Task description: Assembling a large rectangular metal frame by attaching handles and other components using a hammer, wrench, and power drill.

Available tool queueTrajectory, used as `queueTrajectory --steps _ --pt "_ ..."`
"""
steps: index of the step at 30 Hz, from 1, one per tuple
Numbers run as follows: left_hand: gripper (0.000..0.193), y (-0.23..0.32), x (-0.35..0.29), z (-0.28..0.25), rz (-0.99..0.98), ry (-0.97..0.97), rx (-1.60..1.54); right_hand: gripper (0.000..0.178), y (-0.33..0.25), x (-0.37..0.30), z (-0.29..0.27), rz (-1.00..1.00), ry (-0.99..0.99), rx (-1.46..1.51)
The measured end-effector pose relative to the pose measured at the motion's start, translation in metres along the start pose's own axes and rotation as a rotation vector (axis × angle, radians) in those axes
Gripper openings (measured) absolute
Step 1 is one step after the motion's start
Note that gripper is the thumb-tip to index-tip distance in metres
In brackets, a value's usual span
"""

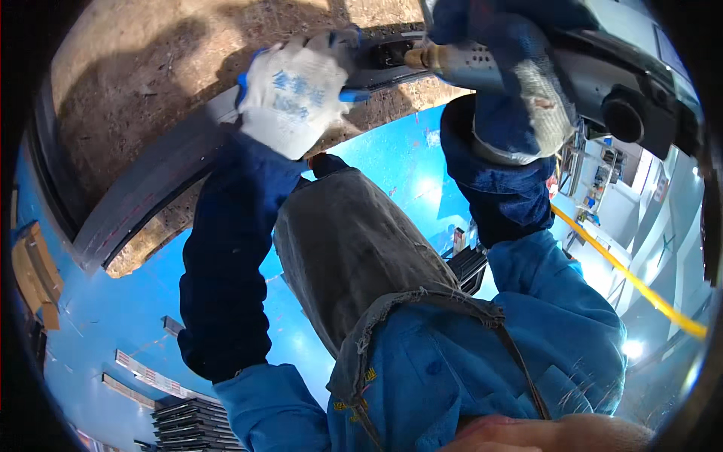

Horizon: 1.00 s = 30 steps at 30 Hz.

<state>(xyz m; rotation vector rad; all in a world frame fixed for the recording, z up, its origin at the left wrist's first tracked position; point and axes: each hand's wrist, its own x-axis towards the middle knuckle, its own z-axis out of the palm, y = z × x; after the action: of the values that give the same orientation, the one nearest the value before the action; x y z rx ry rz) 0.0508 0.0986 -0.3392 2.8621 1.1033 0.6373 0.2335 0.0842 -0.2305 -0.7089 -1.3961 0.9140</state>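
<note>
My left hand [292, 94], in a white work glove with blue-coated edges, lies closed over a dark frame bar [151, 177]. The bar runs along the near edge of a worn wooden board [143, 90]. My right hand [536, 105], in a blue and off-white knit glove, is wrapped round a grey barrel-shaped power tool [468, 64] with small holes in its side. Its brass-coloured nose [420, 59] points left, close to a dark recess [392, 54] in the bar, just right of my left hand. Whether the nose touches the bar cannot be told.
A yellow hose [633, 267] runs down at the right. Dark machinery [633, 98] stands beyond my right hand. Below lies a blue floor [113, 316] with stacked dark frames [197, 426], cardboard [38, 267] and long strips [154, 373]. A grey apron [354, 241] hangs before me.
</note>
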Motion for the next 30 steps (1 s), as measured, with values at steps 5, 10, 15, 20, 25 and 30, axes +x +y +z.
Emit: queueTrajectory --steps 5,10,15,20,25,30 --pt "0.055 0.007 0.017 -0.027 -0.15 -0.352 -0.078 0.028 -0.003 -0.002 -0.001 0.017 -0.036 -0.059" --pt "0.062 0.01 0.018 -0.017 -0.17 -0.413 -0.063 0.031 -0.004 0.001 0.003 0.015 -0.077 -0.076" --pt "0.07 0.009 0.021 -0.021 -0.18 -0.446 -0.066 0.025 0.002 0.01 -0.004 -0.067 -0.272 -0.064" --pt "0.044 0.001 0.02 -0.028 -0.299 -0.592 -0.212 0.029 -0.005 0.016 0.004 -0.078 -0.317 -0.059" --pt "0.076 0.007 0.028 -0.033 -0.26 -0.193 -0.305 0.033 -0.053 0.015 -0.044 -0.06 0.009 0.153" --pt "0.069 0.004 0.059 -0.047 0.009 0.09 -0.225 0.018 -0.018 0.015 -0.137 0.083 0.777 0.51"
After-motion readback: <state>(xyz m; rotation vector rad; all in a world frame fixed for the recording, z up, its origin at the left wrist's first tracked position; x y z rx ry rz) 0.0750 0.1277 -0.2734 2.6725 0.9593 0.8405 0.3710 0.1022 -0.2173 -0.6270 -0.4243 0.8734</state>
